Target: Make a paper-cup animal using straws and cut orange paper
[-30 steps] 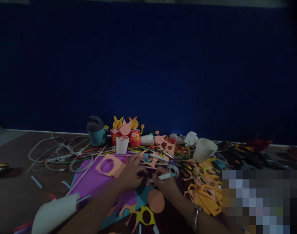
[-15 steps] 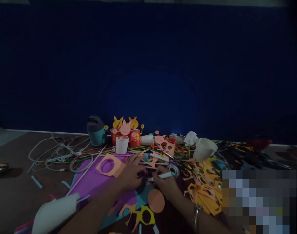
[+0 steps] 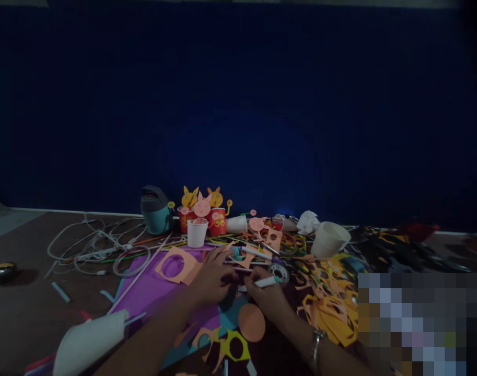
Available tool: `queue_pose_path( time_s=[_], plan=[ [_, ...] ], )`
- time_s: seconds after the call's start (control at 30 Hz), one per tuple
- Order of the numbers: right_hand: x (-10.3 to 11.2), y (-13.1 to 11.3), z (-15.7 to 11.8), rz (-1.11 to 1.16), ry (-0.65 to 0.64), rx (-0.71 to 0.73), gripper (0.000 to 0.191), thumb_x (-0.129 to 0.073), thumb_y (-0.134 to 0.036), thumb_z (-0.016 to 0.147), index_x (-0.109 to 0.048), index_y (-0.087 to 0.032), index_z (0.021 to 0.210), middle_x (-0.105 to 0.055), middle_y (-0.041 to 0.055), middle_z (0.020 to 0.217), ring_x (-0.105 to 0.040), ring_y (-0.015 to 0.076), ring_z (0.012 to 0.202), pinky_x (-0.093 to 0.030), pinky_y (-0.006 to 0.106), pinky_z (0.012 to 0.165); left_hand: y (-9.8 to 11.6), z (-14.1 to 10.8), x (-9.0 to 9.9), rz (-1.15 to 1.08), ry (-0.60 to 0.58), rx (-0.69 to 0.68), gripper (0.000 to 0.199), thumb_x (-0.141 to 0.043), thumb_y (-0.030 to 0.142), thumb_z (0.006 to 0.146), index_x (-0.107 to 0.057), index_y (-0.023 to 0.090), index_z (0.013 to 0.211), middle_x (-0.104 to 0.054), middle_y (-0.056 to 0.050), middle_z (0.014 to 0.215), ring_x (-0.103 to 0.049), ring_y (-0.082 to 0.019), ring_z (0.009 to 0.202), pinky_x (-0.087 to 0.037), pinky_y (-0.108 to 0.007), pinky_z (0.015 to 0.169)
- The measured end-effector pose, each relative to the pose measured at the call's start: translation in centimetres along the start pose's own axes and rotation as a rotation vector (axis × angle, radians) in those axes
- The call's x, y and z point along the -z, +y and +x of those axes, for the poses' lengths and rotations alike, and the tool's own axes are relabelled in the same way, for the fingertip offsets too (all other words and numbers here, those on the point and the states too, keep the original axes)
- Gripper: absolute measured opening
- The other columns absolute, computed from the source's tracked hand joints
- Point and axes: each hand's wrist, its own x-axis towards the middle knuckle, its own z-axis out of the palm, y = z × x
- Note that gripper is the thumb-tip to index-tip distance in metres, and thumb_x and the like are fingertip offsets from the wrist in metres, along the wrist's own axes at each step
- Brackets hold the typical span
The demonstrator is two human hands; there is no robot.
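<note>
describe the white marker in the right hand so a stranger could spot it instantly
Find the big purple sheet among the paper scraps. Just right of it, a right hand wearing a metal bracelet grips a white marker with a teal end. Unlike the similar pen lying further back, this one is in the hand, beside a tape roll.

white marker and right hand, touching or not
Touching: the head view shows the right hand closed around the white marker, gripping its barrel.
</note>
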Motion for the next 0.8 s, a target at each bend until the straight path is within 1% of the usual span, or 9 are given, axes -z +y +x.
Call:
queue_pose_path(
  time_s=[0.1, 0.23, 0.37, 0.47, 0.6, 0.8],
  plan=[
    [0.02, -0.25, -0.05, -0.015, 0.002, 0.003, 0.02, -0.054, -0.03, 0.071, -0.043, -0.023, 0.056, -0.051, -0.0047, 0.042, -0.045, 0.0114, 0.041, -0.032, 0.022, 0.041, -0.01, 0.01, -0.02, -0.002, 0.004, -0.005, 0.012, -0.067, 0.016, 0.065, -0.068, 0.024, 0.073, -0.043, -0.002, 0.141, -0.027, -0.033, 0.133, -0.026, -0.048, 0.106],
    [-0.09, -0.3, -0.09, -0.014, 0.017, -0.013, 0.02, -0.053, -0.027, 0.068, -0.041, -0.024, 0.053, -0.048, -0.0053, 0.04, -0.045, 0.0115, 0.04, -0.031, 0.022, 0.04, 0.1, 0.04, 0.11, -0.009, 0.007, -0.007, 0.013, -0.066, 0.016, 0.066, -0.069, 0.025, 0.075, -0.044, -0.002, 0.14, -0.027, -0.033, 0.133, -0.026, -0.049, 0.105],
    [0.03, -0.26, -0.11, -0.04, 0.015, 0.002, 0.019, -0.054, -0.027, 0.072, -0.044, -0.023, 0.056, -0.051, -0.0051, 0.043, -0.046, 0.0115, 0.042, -0.033, 0.022, 0.042, 0.3, 0.11, 0.33, -0.015, -0.017, 0.006, 0.014, -0.067, 0.016, 0.065, -0.07, 0.025, 0.076, -0.043, -0.001, 0.141, -0.026, -0.034, 0.133, -0.026, -0.051, 0.105],
    [0.11, -0.12, -0.04, -0.062, 0.007, 0.034, 0.019, -0.054, -0.026, 0.072, -0.045, -0.022, 0.055, -0.052, -0.0045, 0.045, -0.046, 0.0114, 0.044, -0.034, 0.022, 0.043, 0.27, 0.14, 0.32, -0.013, -0.015, 0.0, 0.012, -0.067, 0.018, 0.066, -0.07, 0.025, 0.075, -0.042, -0.002, 0.142, -0.026, -0.034, 0.133, -0.027, -0.051, 0.105],
    [0.02, 0.04, 0.03, -0.055, 0.015, 0.024, 0.02, -0.054, -0.025, 0.071, -0.043, -0.023, 0.055, -0.048, -0.0057, 0.043, -0.046, 0.0114, 0.043, -0.034, 0.021, 0.043, 0.05, 0.09, 0.15, -0.007, -0.004, -0.011, 0.008, -0.068, 0.022, 0.068, -0.07, 0.024, 0.076, -0.042, -0.003, 0.142, -0.025, -0.033, 0.134, -0.026, -0.05, 0.106],
    [-0.02, 0.05, -0.15, -0.029, 0.005, 0.032, 0.019, -0.054, -0.025, 0.072, -0.044, -0.023, 0.055, -0.049, -0.006, 0.044, -0.047, 0.0115, 0.043, -0.034, 0.021, 0.042, -0.02, -0.02, 0.08, 0.002, 0.004, -0.017, 0.008, -0.068, 0.023, 0.068, -0.07, 0.025, 0.076, -0.043, -0.003, 0.141, -0.026, -0.033, 0.133, -0.026, -0.048, 0.106]
  ],
)
